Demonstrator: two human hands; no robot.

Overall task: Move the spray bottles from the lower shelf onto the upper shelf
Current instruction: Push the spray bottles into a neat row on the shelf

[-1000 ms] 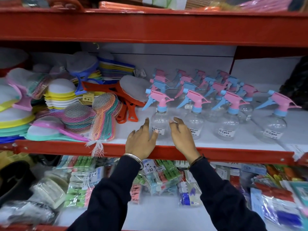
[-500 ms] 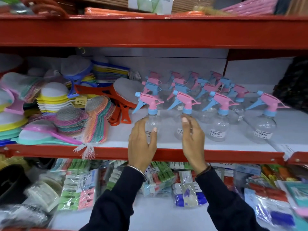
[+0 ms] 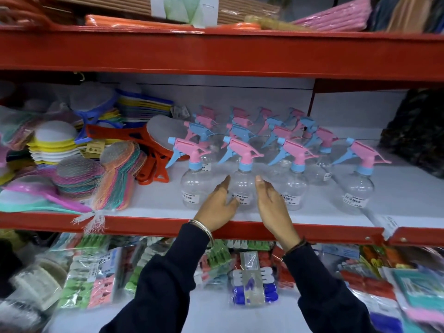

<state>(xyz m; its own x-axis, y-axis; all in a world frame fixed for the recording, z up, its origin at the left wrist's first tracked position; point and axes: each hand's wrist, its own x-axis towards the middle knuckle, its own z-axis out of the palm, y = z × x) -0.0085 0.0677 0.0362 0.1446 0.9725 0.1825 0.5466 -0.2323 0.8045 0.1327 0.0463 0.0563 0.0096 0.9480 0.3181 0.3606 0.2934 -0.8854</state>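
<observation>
No progress visible: all spray bottles (image 3: 242,150) stand in rows on the white shelf (image 3: 396,203), none on the red shelf above (image 3: 216,51). Left hand (image 3: 217,207) and right hand (image 3: 272,207) are open, palms facing, flanking the second front-row bottle (image 3: 241,186). Fingers may touch; not clamped.

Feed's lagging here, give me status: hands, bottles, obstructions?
Left hand and right hand open, flanking the second front bottle. Nothing gripped. Bottles all on shelf. Nothing in the way.
</observation>
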